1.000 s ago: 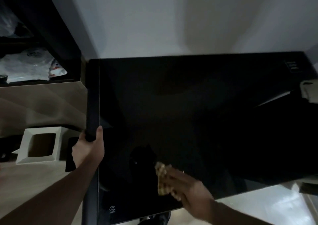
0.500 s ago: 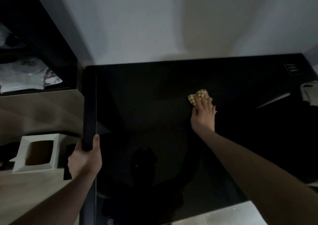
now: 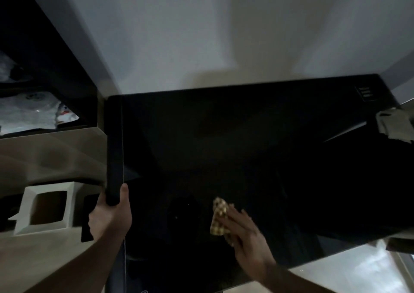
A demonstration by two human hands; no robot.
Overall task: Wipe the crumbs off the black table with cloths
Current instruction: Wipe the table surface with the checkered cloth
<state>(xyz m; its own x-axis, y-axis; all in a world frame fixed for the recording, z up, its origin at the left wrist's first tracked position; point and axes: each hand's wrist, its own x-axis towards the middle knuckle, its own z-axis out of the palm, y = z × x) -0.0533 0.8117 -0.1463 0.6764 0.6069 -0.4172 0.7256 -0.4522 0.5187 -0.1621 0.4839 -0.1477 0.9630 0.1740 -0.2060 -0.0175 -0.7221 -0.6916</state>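
Checked yellow-and-brown fabric is sitting under the fingers (image 3: 237, 220) of your right hand (image 3: 248, 241): they are lying nearly straight on top of the small cloth (image 3: 219, 216), pressing it flat rather than curling round it. That cloth is resting on the glossy black table (image 3: 246, 147), close to the table's near edge and a little left of its middle.

Your left hand (image 3: 109, 219) is gripping the table's rounded left edge, thumb over the top and fingers wrapped underneath, steadying the top.

Outward from the cloth, you are looking at a few pale specks just to its left on the table; they may be crumbs, though the picture is too dark to be sure. Across the far half of the table no crumbs are showing, so that part seems done or was never dirty. A pale folded second cloth (image 3: 394, 124) is lying at the table's right edge, untouched. Judging from this, you are mid-wipe, with the near left patch probably left to clear.
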